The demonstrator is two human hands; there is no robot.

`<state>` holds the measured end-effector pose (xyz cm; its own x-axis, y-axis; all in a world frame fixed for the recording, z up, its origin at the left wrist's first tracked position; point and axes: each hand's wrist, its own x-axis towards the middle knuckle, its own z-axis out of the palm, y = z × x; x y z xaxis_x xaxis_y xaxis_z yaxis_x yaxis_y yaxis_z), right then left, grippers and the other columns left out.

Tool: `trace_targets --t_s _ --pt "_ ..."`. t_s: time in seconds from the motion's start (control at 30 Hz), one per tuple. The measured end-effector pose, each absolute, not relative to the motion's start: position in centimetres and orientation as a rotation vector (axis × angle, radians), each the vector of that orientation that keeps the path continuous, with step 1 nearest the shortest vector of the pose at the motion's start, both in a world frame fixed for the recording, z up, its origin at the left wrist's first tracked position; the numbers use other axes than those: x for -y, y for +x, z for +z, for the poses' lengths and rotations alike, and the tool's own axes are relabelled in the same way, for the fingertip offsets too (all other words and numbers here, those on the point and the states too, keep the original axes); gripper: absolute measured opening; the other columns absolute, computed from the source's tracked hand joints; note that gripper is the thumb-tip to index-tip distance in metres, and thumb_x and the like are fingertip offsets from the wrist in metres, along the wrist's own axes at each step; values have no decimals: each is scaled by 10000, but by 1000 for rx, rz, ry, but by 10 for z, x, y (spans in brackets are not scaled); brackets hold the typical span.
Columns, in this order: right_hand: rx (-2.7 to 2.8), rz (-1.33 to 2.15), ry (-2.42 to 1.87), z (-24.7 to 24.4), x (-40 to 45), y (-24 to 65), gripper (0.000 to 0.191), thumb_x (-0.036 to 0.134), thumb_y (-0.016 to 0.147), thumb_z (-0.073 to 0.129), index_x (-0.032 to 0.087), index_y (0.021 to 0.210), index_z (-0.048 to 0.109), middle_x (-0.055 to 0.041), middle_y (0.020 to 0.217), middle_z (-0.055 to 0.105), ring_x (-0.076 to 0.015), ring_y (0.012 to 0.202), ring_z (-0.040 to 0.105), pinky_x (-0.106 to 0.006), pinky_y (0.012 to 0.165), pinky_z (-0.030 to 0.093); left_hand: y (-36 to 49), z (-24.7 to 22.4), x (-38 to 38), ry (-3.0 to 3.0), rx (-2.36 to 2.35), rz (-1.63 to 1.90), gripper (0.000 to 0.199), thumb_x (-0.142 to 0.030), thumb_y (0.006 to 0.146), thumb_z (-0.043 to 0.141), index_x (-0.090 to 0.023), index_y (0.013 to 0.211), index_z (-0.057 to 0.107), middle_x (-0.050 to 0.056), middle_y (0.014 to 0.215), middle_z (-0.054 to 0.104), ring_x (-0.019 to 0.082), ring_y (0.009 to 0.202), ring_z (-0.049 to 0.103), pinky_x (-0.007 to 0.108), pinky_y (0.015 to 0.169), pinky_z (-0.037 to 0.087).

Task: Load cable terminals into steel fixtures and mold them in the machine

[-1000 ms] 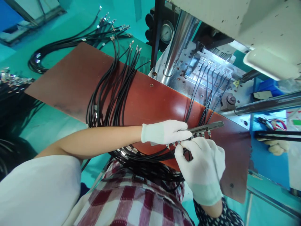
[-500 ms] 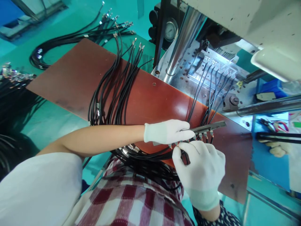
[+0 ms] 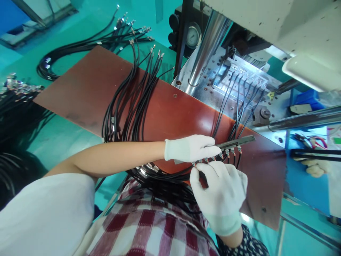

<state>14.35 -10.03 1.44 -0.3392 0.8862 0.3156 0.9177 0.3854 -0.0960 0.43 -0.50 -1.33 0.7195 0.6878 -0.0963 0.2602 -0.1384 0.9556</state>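
Observation:
My left hand (image 3: 189, 149), in a white glove, is closed around a narrow metal bar (image 3: 239, 142) above the brown board. Several cable ends with small metal terminals (image 3: 233, 151) sit in a row along the bar's near edge, and their black cables hang down from it. Just below, my right hand (image 3: 220, 195), also gloved, is closed with thumb and forefinger pinched at the left part of the row. The fingers cover what they grip; a cable end there seems likely. More black cables (image 3: 170, 176) lie across my lap, close to both hands.
A brown board (image 3: 176, 117) carries a bundle of black cables (image 3: 138, 110) at left. Behind stands a press with steel posts (image 3: 207, 46); several cables lie in its lit fixture (image 3: 245, 76). A pressure gauge (image 3: 192, 35) is beside it. Pliers (image 3: 317, 141) lie at right.
My right hand has moved slightly left along the row of terminals, its pinch shifting with it. The left hand and the bar have stayed almost in place.

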Motion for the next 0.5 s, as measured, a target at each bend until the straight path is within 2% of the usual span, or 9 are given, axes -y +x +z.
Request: trace_targets --t_s 0.17,0.27,0.3,0.4,0.5 --pt "2291 -117 -1540 14 98 143 179 230 836 657 234 657 654 8 642 610 -184 663 504 -382 676 296 4 -11 4 1780 -771 447 392 -442 999 356 -180 710 392 -43 661 400 99 620 387 257 614 329" --pt "2317 -49 -1492 30 83 178 109 307 911 630 255 895 724 -1 865 708 -186 760 578 -356 700 357 3 -4 5 1665 -783 380 385 -485 987 368 -178 762 423 -47 679 458 86 590 454 232 575 366" --pt "2309 -137 -1485 35 74 194 151 285 931 609 256 1024 724 -11 962 722 -191 801 596 -346 702 377 3 0 6 1617 -800 339 382 -498 985 368 -179 783 428 -48 682 477 84 570 478 224 554 380" --pt "2527 -469 -1428 49 46 241 324 121 925 529 214 1198 676 -45 1232 682 -219 891 616 -350 728 422 10 15 9 1600 -851 236 378 -518 978 369 -185 808 423 -45 685 505 93 538 525 220 514 407" --pt "2782 -383 -1271 52 28 268 324 99 914 484 211 1144 684 -31 1106 728 -195 806 637 -327 664 443 22 25 14 1809 -859 182 392 -524 975 381 -185 786 429 -35 695 507 106 574 524 236 547 399"
